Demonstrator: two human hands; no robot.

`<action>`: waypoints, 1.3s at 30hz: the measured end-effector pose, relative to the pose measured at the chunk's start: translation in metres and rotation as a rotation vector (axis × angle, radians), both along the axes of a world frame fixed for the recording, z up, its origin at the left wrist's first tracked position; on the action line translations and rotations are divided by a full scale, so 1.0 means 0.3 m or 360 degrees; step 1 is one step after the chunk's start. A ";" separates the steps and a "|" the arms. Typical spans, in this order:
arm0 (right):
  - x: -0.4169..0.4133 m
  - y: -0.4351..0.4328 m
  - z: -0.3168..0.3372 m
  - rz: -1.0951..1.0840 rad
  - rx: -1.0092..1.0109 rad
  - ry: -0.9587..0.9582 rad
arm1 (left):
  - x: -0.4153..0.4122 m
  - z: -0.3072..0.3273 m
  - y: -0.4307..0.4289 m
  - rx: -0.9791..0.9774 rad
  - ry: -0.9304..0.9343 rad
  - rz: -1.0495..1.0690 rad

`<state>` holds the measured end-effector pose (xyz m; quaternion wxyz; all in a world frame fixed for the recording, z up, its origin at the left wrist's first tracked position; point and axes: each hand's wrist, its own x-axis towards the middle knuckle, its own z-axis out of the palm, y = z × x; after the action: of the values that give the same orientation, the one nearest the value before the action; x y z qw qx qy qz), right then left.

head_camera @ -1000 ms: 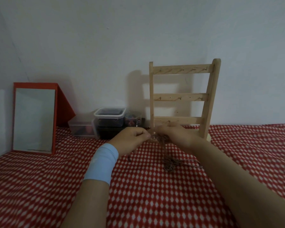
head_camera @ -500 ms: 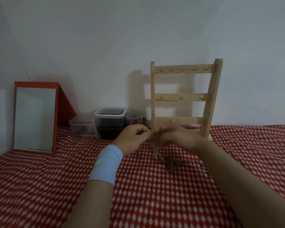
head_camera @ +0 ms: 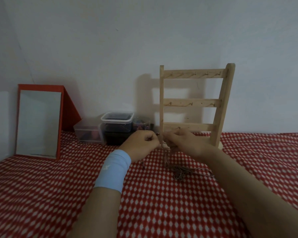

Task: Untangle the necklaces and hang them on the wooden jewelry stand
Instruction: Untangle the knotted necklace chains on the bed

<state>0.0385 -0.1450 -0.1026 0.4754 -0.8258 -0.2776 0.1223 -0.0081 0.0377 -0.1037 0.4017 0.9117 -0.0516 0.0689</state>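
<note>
Both of your hands meet low in the middle of the view, just in front of the wooden jewelry stand (head_camera: 191, 102). The stand is upright near the wall, at the back of a red-and-white patterned cloth (head_camera: 58, 186). Open cloth stretches toward you and out to the right of the stand. On the left, a red-framed mirror (head_camera: 38, 122) leans near the wall. A cluster of clear plastic containers (head_camera: 117, 117) sits between the mirror and the stand, just behind your left hand (head_camera: 141, 145).

That hand has a pale blue wristband (head_camera: 113, 170) on its wrist, and its fingers are curled in, pinching a thin chain. Your right hand (head_camera: 184, 143) is close beside it, fingers bent, also pinching chain. Strands hang down from between the two hands to the tangled necklaces (head_camera: 181, 172). These lie heaped on the cloth just below your right wrist, near the stand's foot.
</note>
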 end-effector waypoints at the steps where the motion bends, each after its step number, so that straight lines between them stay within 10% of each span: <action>1: 0.004 -0.003 0.001 0.0008 0.0024 0.0040 | 0.002 0.000 0.003 -0.0093 -0.0024 0.0040; 8: -0.018 -0.003 0.019 0.0121 0.0189 0.0200 | -0.012 0.011 -0.013 -0.0726 0.0086 0.0016; 22: 0.002 -0.008 0.012 0.0102 -0.0119 -0.0068 | -0.032 0.013 -0.019 -0.0426 0.0064 0.0041; 39: 0.023 -0.013 0.004 0.0184 0.0499 0.0313 | -0.023 0.001 0.001 -0.0366 0.0168 -0.0145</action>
<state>0.0454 -0.1489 -0.1014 0.6152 -0.7085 -0.2924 0.1848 -0.0149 0.0380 -0.1034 0.5086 0.8586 -0.0635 0.0080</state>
